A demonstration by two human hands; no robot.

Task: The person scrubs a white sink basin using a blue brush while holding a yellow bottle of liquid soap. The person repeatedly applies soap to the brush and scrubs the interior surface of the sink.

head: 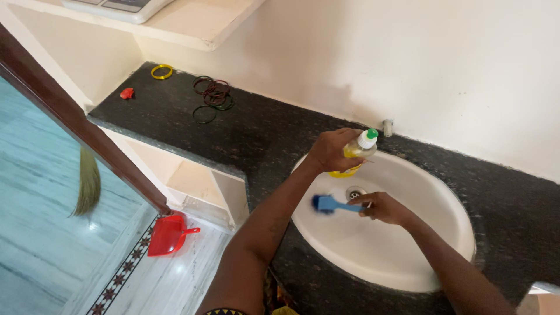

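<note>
My left hand [329, 150] grips a yellow liquid bottle [356, 153] with a white and green cap, held tilted over the white oval sink [408, 251]. My right hand [384, 207] holds a blue brush [328, 203] by its handle, head pointing left, low inside the basin beside the metal drain [354, 192]. The brush head looks blurred. The two hands are close together over the basin's left half.
The sink sits in a dark speckled counter [262, 137]. Bangles lie at the counter's back left: a yellow one [161, 72] and several dark ones [211, 95], plus a small red object [126, 93]. A red dustpan [168, 234] and a broom [87, 184] are on the floor.
</note>
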